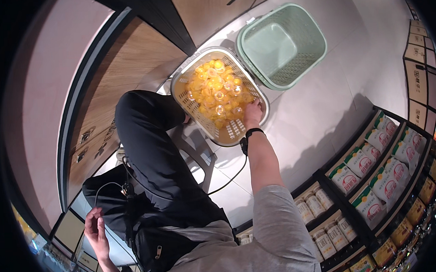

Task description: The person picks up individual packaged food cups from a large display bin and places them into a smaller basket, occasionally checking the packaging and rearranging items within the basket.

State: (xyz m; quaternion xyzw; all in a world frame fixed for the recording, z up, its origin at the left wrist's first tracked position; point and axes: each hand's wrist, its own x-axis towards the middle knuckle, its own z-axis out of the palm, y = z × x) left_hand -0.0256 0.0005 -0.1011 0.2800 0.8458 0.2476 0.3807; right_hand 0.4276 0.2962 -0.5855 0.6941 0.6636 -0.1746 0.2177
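A whitish plastic basket [234, 134] with slotted walls stands on the floor before me, part filled with yellow-orange items in clear round plastic packaging [216, 87]. My right hand [253, 112] reaches inside at the basket's near right corner, by the edge of the pile; its fingertips are partly hidden, and whether they grip an item cannot be told. My left hand [96, 227] is raised at the lower left beside my knee, fingers loosely bent and nothing visible in it. Just beyond the whitish basket to the right stands a green plastic basket [292, 82], with no items visible inside.
Wooden cabinet panels [127, 67] rise close on the left. A dark plastic stool [204, 167] is beside my leg. Shelves with white bags [365, 166] and jars [326, 240] run along the lower right. Cartons [416, 80] are stacked at the far right. A cable [231, 180] hangs from my right wrist.
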